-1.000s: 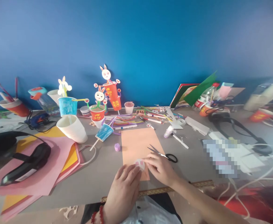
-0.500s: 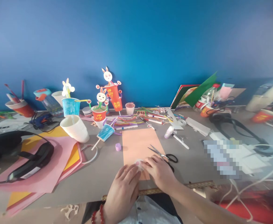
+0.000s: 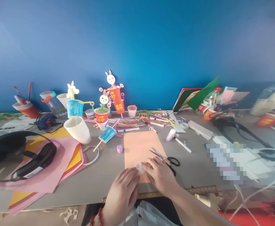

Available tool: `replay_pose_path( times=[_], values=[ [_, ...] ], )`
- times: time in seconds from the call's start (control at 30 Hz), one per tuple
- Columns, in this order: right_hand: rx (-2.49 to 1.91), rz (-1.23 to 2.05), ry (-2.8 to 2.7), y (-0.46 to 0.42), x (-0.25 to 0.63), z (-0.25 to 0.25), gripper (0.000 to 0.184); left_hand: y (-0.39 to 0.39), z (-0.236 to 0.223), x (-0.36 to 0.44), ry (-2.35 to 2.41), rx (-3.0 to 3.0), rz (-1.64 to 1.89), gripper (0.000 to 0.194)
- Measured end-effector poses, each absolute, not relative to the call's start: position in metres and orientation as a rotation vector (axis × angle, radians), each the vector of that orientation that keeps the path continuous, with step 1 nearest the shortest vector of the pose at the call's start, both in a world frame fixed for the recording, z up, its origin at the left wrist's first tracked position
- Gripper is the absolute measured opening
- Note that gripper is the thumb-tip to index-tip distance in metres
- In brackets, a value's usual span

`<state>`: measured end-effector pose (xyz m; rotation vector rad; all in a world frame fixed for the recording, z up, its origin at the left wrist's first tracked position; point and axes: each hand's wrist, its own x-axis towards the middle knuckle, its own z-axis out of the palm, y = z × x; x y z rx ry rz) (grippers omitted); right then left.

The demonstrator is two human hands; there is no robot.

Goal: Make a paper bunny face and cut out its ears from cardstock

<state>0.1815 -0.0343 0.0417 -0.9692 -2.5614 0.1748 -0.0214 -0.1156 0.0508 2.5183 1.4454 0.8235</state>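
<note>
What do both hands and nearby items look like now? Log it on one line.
left hand: at white disc | right hand: fingers at disc | peach sheet: beneath | scissors: open, partly on sheet

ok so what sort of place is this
Probably a craft table, at home or in a classroom: scissors by an orange sheet, rabbit figures on paper cups, and scattered markers.

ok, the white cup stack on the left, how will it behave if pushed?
The white cup stack would probably tip easily: it leans, and the upright blue cup sits above its mouth. Likely light for its size, since it looks like nested, thin-walled paper cups. Those walls may dent if squeezed hard.
</note>
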Motion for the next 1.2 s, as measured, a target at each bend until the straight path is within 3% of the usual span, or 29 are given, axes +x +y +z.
replay_pose_path(
  times=[0.23,0.77,0.93,1.07,1.2],
  values=[
    [-0.926,0.292,-2.380,-0.030,0.186,0.038,0.044,-0.116,0.053,-0.020,1.464,2.544,0.837,0.036],
    [-1.035,0.135,-2.524,-0.032,0.173,0.040,0.032,-0.109,0.051,-0.021,1.498,2.674,0.870,0.036],
    [-0.903,0.293,-2.349,-0.027,0.185,0.044,0.039,-0.105,0.049,-0.023,1.498,2.735,0.891,0.035],
    [-1.211,0.138,-2.037,-0.001,0.232,0.051,0.024,-0.104,0.050,-0.022,1.475,2.752,0.894,0.036],
    [-1.413,0.006,-1.873,0.027,0.277,0.059,0.024,-0.104,0.050,-0.022,1.488,2.733,0.889,0.037]
  ],
)
